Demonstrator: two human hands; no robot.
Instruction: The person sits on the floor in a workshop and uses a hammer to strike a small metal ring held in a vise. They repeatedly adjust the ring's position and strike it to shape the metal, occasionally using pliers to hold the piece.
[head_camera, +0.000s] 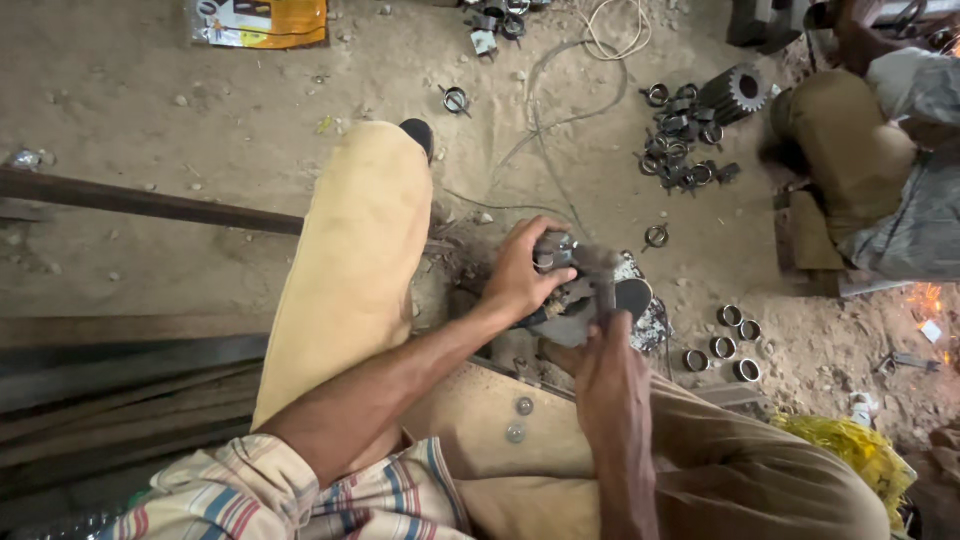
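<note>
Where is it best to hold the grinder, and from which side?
Probably as it is held now: left hand over the grey body from above, right hand on the rear end from below. The disc faces away, so both hands stay behind it.

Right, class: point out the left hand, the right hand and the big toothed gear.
left hand (520, 275), head view, back of the hand
right hand (610, 375), head view, back of the hand
toothed gear (735, 92), head view, its toothed side
</note>
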